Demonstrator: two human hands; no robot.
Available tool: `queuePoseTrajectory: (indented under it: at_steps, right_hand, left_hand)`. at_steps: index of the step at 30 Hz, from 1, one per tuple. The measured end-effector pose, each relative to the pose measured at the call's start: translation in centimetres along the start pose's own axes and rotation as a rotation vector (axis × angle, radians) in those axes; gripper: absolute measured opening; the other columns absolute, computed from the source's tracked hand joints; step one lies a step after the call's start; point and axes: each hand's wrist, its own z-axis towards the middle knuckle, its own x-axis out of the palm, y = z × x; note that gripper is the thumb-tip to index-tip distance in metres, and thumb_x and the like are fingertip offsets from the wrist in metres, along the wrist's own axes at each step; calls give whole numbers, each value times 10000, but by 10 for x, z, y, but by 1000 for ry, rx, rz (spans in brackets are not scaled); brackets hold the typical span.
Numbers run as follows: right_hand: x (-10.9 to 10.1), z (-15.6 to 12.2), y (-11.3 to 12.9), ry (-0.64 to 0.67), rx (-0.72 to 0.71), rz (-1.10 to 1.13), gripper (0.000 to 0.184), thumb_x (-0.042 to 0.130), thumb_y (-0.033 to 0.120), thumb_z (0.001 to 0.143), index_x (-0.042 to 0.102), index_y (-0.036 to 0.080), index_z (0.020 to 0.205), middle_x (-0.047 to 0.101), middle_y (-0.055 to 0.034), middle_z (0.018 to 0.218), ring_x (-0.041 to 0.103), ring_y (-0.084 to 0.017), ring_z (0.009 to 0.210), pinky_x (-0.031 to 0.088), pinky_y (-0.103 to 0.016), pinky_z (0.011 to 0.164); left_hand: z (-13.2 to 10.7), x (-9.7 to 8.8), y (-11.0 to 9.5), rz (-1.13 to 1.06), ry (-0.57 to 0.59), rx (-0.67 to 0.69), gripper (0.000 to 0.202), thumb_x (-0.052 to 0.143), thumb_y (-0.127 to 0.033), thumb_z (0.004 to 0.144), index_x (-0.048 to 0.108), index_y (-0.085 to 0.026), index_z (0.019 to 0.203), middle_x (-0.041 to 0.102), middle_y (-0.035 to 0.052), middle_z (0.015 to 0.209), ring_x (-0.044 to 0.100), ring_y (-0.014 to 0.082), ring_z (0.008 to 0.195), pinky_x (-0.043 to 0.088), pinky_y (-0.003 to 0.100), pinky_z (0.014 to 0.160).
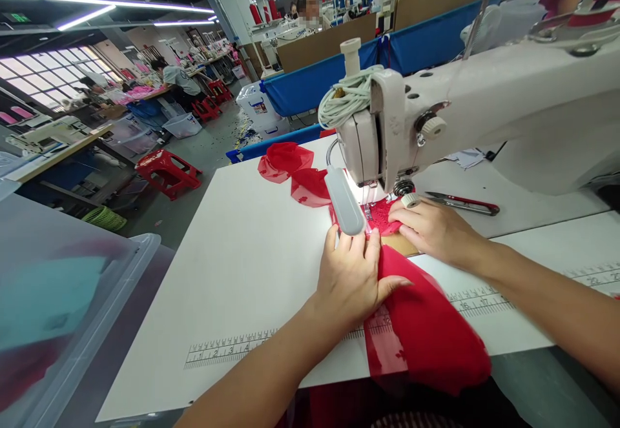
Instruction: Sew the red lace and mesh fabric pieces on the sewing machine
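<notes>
Here, red fabric (pixel 431 331) trails nearward from beneath the loosely spread left hand (pixel 349 273); the right hand (pixel 433 229) touches red lace (pixel 382 215), whether pinching I cannot tell.

Sewing workshop with several sewing machines (pixel 475 105)

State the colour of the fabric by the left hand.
Fabric is red; head view shows it best.

Fabric (pixel 431 325) on table (pixel 232 260), bin (pixel 53 241) left of it
</notes>
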Motion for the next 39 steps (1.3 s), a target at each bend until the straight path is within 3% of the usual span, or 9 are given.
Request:
queuePoseTrajectory:
  at_steps: [4,7,10,14,17,26,39]
  right_hand:
    - [1,-1,1,-40,24,-52,250,443,52,842,657,179,871,688,-70,972,594,-212,886,479,-324,737]
    - [-2,-3,6,-109,76,-164,301,471,58,809,673,169,1001,700,-67,993,606,-222,861,470,-318,638]
    - [-8,-2,13,-172,31,-190,316,465,36,797,686,162,986,717,-67,950,614,-215,816,451,-307,569]
    - [-10,-1,18,-157,-168,37,274,434,64,882,689,145,942,713,-80,1092,630,-206,900,522,-342,753]
    - [-5,-3,16,-101,-178,119,270,442,100,916,678,148,1037,720,-73,1098,638,-214,1026,530,-374,846]
    - [-3,-6,13,-99,-173,70,269,450,101,900,688,142,1020,736,-80,1056,676,-217,982,552,-375,813]
    - [-1,-2,13,-75,-101,93,268,443,112,921,680,168,1033,729,-87,1077,668,-215,1017,541,-375,819]
  left_hand:
    - [1,2,1,26,21,-21,777,326,-713,891,585,-83,1264,642,187,1167,578,308,1009,413,470,913]
    - [0,3,2,24,37,-43,796,315,-722,887,560,-83,1295,635,186,1176,571,308,1021,414,476,921]
    - [1,5,3,-8,41,-58,815,287,-734,883,562,-79,1284,618,190,1186,555,317,1046,428,480,910]
    - [3,6,5,-138,14,-21,889,185,-753,878,553,-45,1270,599,193,1179,557,292,1018,474,431,865]
    - [3,5,4,-177,-34,17,876,152,-717,901,582,-22,1215,628,191,1118,584,274,982,491,399,868]
    - [2,1,2,-117,-49,40,795,201,-674,930,628,-35,1131,645,213,1123,623,307,1002,500,453,894]
    - [1,8,4,-83,-53,14,842,143,-692,919,580,-40,1222,625,208,1194,590,306,1109,444,459,995]
